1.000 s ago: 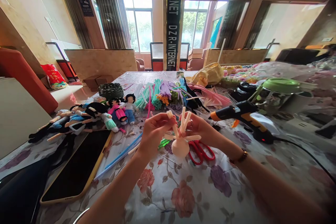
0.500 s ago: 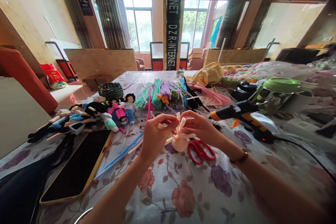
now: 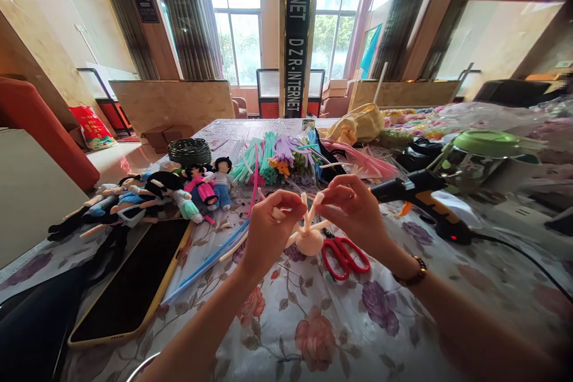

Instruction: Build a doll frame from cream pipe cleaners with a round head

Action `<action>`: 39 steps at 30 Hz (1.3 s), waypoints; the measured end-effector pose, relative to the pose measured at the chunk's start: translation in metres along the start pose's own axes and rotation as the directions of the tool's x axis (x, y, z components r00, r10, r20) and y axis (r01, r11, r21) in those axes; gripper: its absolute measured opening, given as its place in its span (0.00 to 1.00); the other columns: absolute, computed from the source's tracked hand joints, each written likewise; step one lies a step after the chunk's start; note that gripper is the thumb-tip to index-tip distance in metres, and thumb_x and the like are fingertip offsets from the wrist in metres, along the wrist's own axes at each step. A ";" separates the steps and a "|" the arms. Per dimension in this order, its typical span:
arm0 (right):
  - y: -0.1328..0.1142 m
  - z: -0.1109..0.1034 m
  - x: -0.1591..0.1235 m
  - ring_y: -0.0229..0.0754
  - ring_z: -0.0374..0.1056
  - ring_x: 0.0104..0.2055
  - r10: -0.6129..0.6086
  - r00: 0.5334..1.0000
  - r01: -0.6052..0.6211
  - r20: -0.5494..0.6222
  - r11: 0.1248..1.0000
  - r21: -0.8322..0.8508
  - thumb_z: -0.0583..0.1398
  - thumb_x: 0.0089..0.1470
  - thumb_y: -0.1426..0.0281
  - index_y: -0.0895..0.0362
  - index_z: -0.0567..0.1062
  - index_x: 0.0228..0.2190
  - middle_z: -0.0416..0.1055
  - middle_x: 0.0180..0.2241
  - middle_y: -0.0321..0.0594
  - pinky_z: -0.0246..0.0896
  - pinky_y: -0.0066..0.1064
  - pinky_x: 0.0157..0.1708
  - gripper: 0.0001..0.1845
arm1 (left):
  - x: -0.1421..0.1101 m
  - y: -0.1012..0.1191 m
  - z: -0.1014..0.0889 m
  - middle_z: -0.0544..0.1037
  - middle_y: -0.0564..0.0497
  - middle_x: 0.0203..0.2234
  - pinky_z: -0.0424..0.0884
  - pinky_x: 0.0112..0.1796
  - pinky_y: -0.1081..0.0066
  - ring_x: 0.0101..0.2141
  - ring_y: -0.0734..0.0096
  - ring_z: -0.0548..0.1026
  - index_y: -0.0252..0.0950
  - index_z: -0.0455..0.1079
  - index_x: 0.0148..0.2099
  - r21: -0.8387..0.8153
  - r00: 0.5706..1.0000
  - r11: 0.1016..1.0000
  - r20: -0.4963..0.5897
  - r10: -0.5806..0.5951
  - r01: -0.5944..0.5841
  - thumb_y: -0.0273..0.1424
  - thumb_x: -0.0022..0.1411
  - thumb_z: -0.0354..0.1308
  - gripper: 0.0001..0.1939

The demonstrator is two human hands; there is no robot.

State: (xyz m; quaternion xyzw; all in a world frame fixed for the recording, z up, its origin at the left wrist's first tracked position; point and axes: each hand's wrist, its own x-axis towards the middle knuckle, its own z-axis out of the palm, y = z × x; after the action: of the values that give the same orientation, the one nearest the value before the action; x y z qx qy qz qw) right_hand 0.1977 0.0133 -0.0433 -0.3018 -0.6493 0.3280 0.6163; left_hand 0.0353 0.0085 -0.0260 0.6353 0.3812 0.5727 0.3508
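Observation:
Both my hands hold a small cream-coloured doll body (image 3: 308, 237) above the flowered tablecloth (image 3: 313, 334). It has a round head at the bottom and thin pipe-cleaner limbs sticking up. My left hand (image 3: 271, 230) is closed, pinching one limb end at the left. My right hand (image 3: 353, 209) is closed too, pinching another limb tip at the right. Red-handled scissors (image 3: 344, 255) lie on the cloth just under my right hand.
A black and orange glue gun (image 3: 418, 194) rests at the right with its cord trailing off. Finished dolls (image 3: 179, 188) lie at the left beside a phone in a yellow case (image 3: 134, 283). Coloured pipe cleaners (image 3: 282, 161) are piled behind, with a green-lidded jar (image 3: 481, 152) at right.
The doll body has come lower and turned, and my hands have shifted from gripping its middle to pinching the limb tips. My right hand has risen slightly.

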 end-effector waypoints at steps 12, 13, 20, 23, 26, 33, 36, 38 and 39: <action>0.002 -0.001 0.004 0.36 0.70 0.35 0.065 0.996 -0.073 0.065 0.988 0.133 0.63 0.49 0.71 0.51 0.63 0.38 0.73 0.32 0.32 0.66 0.31 0.37 0.16 | -0.002 0.005 -0.001 0.76 0.50 0.24 0.68 0.29 0.74 0.27 0.71 0.73 0.34 0.75 0.28 -0.077 0.987 0.997 0.162 -0.015 0.027 0.37 0.56 0.58 0.12; 0.002 -0.001 0.004 0.36 0.70 0.35 0.066 0.996 -0.073 0.062 0.989 0.129 0.63 0.49 0.71 0.51 0.63 0.38 0.73 0.31 0.32 0.66 0.31 0.37 0.16 | -0.001 0.006 -0.002 0.76 0.50 0.23 0.69 0.29 0.74 0.26 0.71 0.73 0.34 0.75 0.27 -0.099 0.983 0.994 0.185 -0.020 0.039 0.38 0.57 0.57 0.14; -0.002 0.004 -0.001 0.37 0.70 0.36 0.039 0.996 -0.040 0.085 0.999 0.016 0.61 0.52 0.69 0.51 0.62 0.39 0.71 0.32 0.33 0.66 0.32 0.39 0.15 | 0.000 0.002 0.000 0.75 0.51 0.21 0.69 0.28 0.74 0.24 0.72 0.73 0.33 0.73 0.27 -0.175 0.975 0.971 0.180 -0.131 0.162 0.37 0.52 0.62 0.11; -0.006 0.006 -0.003 0.37 0.70 0.36 0.007 0.997 -0.006 0.076 1.000 -0.023 0.61 0.51 0.70 0.50 0.61 0.39 0.71 0.31 0.33 0.66 0.33 0.39 0.15 | -0.001 0.001 0.002 0.75 0.52 0.21 0.69 0.28 0.74 0.24 0.72 0.72 0.33 0.73 0.29 -0.141 0.976 0.977 0.166 -0.138 0.162 0.33 0.50 0.63 0.07; -0.007 0.008 -0.004 0.37 0.70 0.33 0.012 1.000 -0.011 0.013 0.997 -0.078 0.62 0.49 0.70 0.50 0.62 0.38 0.71 0.30 0.32 0.67 0.33 0.37 0.16 | -0.001 0.002 0.003 0.76 0.52 0.22 0.68 0.29 0.75 0.25 0.73 0.72 0.34 0.73 0.27 -0.079 0.985 0.990 0.133 -0.106 0.117 0.30 0.50 0.63 0.05; -0.007 0.010 -0.006 0.41 0.72 0.28 0.041 0.991 -0.063 -0.126 0.982 -0.177 0.63 0.49 0.66 0.50 0.62 0.39 0.73 0.25 0.32 0.67 0.33 0.29 0.17 | -0.004 0.000 0.003 0.78 0.51 0.24 0.68 0.31 0.73 0.27 0.72 0.73 0.36 0.74 0.26 0.004 0.987 0.999 0.152 -0.052 0.052 0.32 0.49 0.65 0.05; -0.010 0.010 -0.007 0.41 0.72 0.28 0.079 0.991 -0.088 -0.111 0.993 -0.077 0.62 0.51 0.66 0.49 0.59 0.41 0.74 0.25 0.32 0.67 0.33 0.30 0.19 | -0.007 0.001 0.004 0.79 0.51 0.25 0.67 0.30 0.73 0.27 0.71 0.74 0.37 0.75 0.27 0.034 0.977 0.999 0.214 -0.008 0.001 0.32 0.50 0.64 0.05; -0.011 0.009 -0.006 0.40 0.72 0.27 0.099 0.990 -0.103 -0.098 0.994 -0.036 0.61 0.52 0.66 0.48 0.57 0.41 0.74 0.25 0.32 0.68 0.34 0.30 0.19 | -0.009 0.002 0.003 0.79 0.50 0.26 0.68 0.32 0.72 0.28 0.70 0.75 0.37 0.76 0.27 0.028 0.963 0.999 0.267 0.029 -0.038 0.33 0.50 0.64 0.05; -0.011 0.009 -0.005 0.40 0.72 0.26 0.108 0.990 -0.111 -0.092 0.993 -0.032 0.61 0.52 0.65 0.48 0.57 0.42 0.74 0.25 0.32 0.68 0.33 0.29 0.19 | -0.009 0.003 0.003 0.80 0.50 0.26 0.69 0.33 0.71 0.29 0.69 0.76 0.37 0.76 0.28 0.017 0.955 0.998 0.294 0.048 -0.055 0.33 0.49 0.65 0.05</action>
State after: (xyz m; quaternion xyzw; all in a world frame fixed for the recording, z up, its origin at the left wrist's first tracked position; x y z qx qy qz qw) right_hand 0.1895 0.0018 -0.0380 -0.3627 -0.6093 0.3353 0.6204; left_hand 0.0383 -0.0013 -0.0275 0.7274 0.3154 0.4762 0.3804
